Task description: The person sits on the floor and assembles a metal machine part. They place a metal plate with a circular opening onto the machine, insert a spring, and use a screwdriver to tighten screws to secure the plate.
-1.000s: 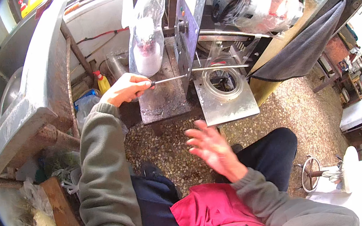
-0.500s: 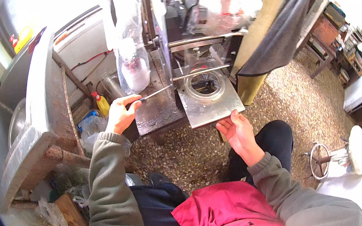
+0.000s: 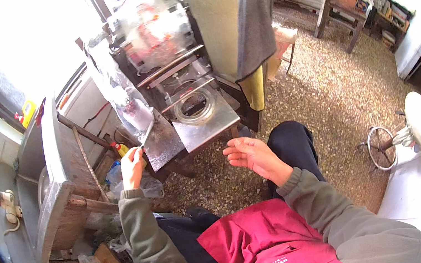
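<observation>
My left hand [image 3: 131, 167] is closed round the dark handle of a slim tool with a thin metal blade [image 3: 148, 133], possibly a knife or screwdriver. The blade points up and away, over the dark metal bench [image 3: 160, 150]. To its right lies a flat metal plate [image 3: 211, 130] with a raised round ring [image 3: 197, 117] about an opening, in front of a machine. My right hand [image 3: 252, 154] hovers off the plate's near right corner, fingers loosely extended, holding nothing. A clear plastic bag [image 3: 134, 111] with something pale and reddish in it stands beyond the left hand.
A plastic-covered machine body [image 3: 153, 29] rises behind the plate. Left stands a metal sink [image 3: 54, 207]; below it are a yellow bottle [image 3: 121, 149] and plastic bags. A grey cloth [image 3: 253, 28] hangs over a yellowish panel at right. A handwheel [image 3: 382, 147] stands far right.
The view has swung to the right. My right hand has let go of the plate's near edge and drawn back. The left hand keeps the tool, its blade now pointing more steeply away.
</observation>
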{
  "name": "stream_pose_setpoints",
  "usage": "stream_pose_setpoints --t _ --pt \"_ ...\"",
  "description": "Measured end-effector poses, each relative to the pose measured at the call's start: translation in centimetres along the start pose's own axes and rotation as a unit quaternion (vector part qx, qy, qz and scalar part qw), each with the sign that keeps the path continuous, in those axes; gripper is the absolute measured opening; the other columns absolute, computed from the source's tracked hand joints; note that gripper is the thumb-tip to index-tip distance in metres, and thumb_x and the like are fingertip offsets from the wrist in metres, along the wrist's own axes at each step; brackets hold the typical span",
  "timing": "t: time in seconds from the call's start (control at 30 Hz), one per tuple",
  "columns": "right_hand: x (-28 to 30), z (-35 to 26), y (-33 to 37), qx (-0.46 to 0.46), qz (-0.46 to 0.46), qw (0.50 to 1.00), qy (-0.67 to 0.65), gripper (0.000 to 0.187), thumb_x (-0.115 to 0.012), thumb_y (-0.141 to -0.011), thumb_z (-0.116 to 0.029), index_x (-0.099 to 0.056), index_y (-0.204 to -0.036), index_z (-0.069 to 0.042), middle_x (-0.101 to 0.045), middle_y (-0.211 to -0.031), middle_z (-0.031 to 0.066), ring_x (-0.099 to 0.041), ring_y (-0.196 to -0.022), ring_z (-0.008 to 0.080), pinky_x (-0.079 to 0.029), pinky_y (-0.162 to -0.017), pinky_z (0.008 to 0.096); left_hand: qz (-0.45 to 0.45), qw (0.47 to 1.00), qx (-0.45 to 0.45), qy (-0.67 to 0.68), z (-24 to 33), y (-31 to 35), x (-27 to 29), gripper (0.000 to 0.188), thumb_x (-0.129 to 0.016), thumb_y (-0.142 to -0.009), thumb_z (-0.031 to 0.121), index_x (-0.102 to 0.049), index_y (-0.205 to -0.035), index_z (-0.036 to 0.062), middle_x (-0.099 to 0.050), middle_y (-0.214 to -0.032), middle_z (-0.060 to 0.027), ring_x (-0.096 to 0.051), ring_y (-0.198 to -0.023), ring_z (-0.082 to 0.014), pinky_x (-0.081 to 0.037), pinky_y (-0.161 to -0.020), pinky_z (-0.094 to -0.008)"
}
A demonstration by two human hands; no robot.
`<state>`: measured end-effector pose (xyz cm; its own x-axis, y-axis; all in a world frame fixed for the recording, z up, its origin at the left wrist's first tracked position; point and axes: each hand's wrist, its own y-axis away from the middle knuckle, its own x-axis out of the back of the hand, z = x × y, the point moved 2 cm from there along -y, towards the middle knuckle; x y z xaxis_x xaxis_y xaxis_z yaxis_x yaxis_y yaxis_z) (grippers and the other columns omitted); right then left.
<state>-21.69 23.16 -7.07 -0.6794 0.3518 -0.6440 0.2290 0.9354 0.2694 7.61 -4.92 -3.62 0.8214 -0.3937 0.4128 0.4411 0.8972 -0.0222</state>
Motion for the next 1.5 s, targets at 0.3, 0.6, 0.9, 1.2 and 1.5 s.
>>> stream_pose_setpoints --t 0.3,0.6,0.9,1.2,1.5 --pt "-0.5 -2.2 -4.2 -0.023 0.06 0.994 -0.093 0.025 -0.059 -0.108 -0.025 -0.055 -0.118 -0.002 -0.071 -0.112 0.0158 -0.07 -0.089 0.019 -0.063 -0.08 0.0352 -0.06 0.925 0.094 0.363 4.2 15.0 -9.3 0.025 -0.053 -0.11 0.03 -0.052 -0.129 0.013 -0.053 -0.093 -0.001 -0.048 -0.063 -0.0103 -0.035 -0.047 -0.0244" --pt "-1.3 -2.2 -9.8 -0.061 0.075 0.981 -0.167 0.016 -0.05 -0.109 -0.015 -0.057 -0.109 0.0 -0.07 -0.099 0.0124 -0.07 -0.08 0.0199 -0.063 -0.072 0.0364 -0.025 0.92 0.111 0.375 6.8 19.8 -11.1 0.023 -0.051 -0.111 0.021 -0.053 -0.132 0.012 -0.054 -0.097 -0.0022 -0.049 -0.069 -0.0106 -0.038 -0.055 -0.0243" --pt "-4.0 -3.5 -17.7 0.006 0.015 0.991 -0.132 0.024 -0.061 -0.095 -0.005 -0.062 -0.119 -0.003 -0.07 -0.118 0.0109 -0.069 -0.109 0.0237 -0.057 -0.095 0.0394 -0.026 0.929 0.089 0.359 8.7 19.2 -12.4 0.027 -0.053 -0.109 0.018 -0.052 -0.134 0.0091 -0.054 -0.097 -0.0035 -0.05 -0.071 -0.0107 -0.04 -0.056 -0.0241" --pt "-3.5 -4.1 -13.8 0.021 0.028 0.999 -0.039 0.066 -0.066 -0.097 -0.008 -0.035 -0.154 0.0 -0.059 -0.138 0.0169 -0.064 -0.116 0.0294 -0.057 -0.095 0.0444 -0.025 0.938 0.069 0.339 9.7 17.9 -13.4 0.024 -0.055 -0.108 0.015 -0.053 -0.131 0.0069 -0.055 -0.096 -0.0039 -0.05 -0.069 -0.0101 -0.04 -0.058 -0.0253" --pt "-2.6 -6.2 -8.9 0.129 -0.067 0.974 0.174 0.022 -0.064 -0.103 -0.02 -0.069 -0.12 -0.006 -0.074 -0.105 0.0066 -0.068 -0.086 0.0118 -0.054 -0.073 0.0274 -0.022 0.941 0.072 0.329 10.0 17.1 -13.0 0.021 -0.052 -0.108 0.014 -0.054 -0.128 0.01 -0.054 -0.094 -0.0017 -0.05 -0.071 -0.0103 -0.04 -0.06 -0.0257"
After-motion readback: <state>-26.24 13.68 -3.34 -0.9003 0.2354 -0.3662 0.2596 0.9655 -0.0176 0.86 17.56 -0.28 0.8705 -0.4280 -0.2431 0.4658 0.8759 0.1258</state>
